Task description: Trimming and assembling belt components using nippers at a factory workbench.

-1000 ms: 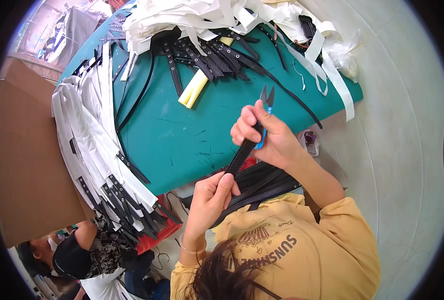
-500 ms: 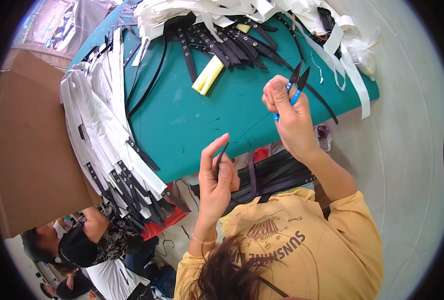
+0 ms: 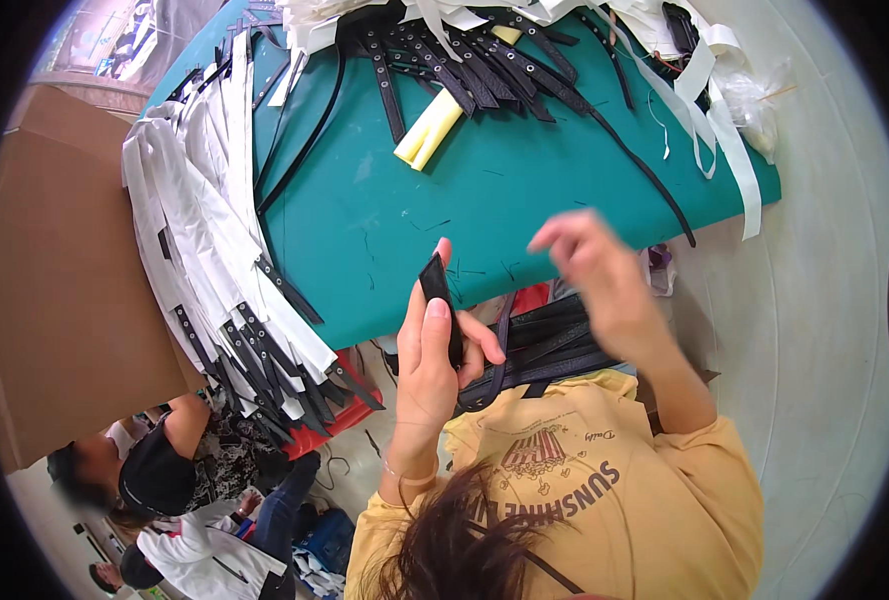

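Got plain black on the strap [image 3: 439, 286] mid-dial, teal on the tabletop [image 3: 525, 190] at 12 o'clock, reddish stripes printed on the mustard shirt [image 3: 665, 485] at 5.

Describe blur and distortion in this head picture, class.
Head view: the bare right hand is motion-smeared; head view: the bare left hand and its flat black strap look sharper; head view: the brown cardboard box shows a bowed left edge.

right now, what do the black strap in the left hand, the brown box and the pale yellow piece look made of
Black strap: probably leather-like material or dense fabric, dark with a faint sheen; blend unclear.
Brown box: likely cardboard, matte, with flat panels and a creased edge.
Pale yellow piece: perhaps foam or soft plastic, smooth, with rounded folds.
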A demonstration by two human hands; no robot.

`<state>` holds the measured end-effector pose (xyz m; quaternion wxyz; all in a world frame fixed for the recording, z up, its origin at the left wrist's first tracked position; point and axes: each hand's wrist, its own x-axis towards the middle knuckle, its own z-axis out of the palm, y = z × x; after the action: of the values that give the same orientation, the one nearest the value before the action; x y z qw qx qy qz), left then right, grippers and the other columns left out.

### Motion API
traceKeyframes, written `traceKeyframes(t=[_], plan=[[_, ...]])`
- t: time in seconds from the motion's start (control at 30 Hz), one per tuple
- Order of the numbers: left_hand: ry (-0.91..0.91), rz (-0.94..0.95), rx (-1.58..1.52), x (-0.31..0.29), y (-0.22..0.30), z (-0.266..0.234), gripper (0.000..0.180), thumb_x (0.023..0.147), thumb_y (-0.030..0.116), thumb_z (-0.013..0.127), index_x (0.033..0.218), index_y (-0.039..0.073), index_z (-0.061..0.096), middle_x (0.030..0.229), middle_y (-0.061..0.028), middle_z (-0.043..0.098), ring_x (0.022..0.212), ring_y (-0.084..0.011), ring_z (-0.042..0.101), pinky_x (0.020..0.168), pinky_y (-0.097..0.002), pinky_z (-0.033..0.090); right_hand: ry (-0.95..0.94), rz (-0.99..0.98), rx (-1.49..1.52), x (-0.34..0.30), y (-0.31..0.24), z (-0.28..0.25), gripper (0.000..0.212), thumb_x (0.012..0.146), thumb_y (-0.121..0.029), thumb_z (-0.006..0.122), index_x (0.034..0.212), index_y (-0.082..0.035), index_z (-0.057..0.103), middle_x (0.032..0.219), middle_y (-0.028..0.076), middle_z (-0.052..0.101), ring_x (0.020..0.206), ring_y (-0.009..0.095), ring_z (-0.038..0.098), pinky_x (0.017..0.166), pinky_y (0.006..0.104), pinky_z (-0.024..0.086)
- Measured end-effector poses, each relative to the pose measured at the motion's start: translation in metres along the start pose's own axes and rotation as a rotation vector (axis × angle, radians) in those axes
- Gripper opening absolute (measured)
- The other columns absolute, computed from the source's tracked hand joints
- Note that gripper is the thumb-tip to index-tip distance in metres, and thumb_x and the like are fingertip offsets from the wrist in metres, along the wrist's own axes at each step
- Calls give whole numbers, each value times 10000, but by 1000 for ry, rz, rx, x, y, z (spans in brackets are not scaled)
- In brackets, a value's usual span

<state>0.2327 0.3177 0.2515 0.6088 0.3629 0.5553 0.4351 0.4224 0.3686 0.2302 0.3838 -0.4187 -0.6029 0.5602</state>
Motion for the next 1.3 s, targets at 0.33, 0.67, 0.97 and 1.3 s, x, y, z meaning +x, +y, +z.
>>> traceKeyframes(t=[0.33, 0.67, 0.97, 1.3], plan=[[91, -37, -43, -16, -5, -4, 544, 978, 311, 304, 1438, 31, 226, 558, -65, 558, 341, -49, 266, 351, -187, 214, -389, 385, 528, -1, 30, 55, 279, 974, -276, 484, 1056, -18, 555, 679, -45, 460, 621, 23, 397, 539, 185, 331], [31, -50, -156, -29, -13, -21, 524, 1005, 269, 268, 1448, 17, 144, 656, -96, 607, 400, -41, 304, 416, -179, 282, -222, 285, 637, -4, 32, 84, 309, 977, -311, 475, 1044, -23, 566, 713, -42, 504, 617, 21, 417, 516, 177, 338], [-30, -80, -190, -33, -7, -25, 508, 1001, 264, 259, 1431, -1, 201, 604, -96, 582, 373, -46, 273, 392, -180, 261, 77, -326, -128, -2, 34, 78, 260, 813, -173, 696, 1011, -20, 625, 743, 101, 590, 598, 160, 559, 522, 261, 441], [-13, -131, -338, -34, -2, -19, 558, 972, 273, 310, 1395, -78, 213, 446, -16, 447, 325, -58, 288, 355, -191, 274, 92, -375, -204, -3, 35, 75, 250, 775, -156, 730, 959, -19, 633, 678, 81, 568, 549, 178, 530, 490, 284, 412]])
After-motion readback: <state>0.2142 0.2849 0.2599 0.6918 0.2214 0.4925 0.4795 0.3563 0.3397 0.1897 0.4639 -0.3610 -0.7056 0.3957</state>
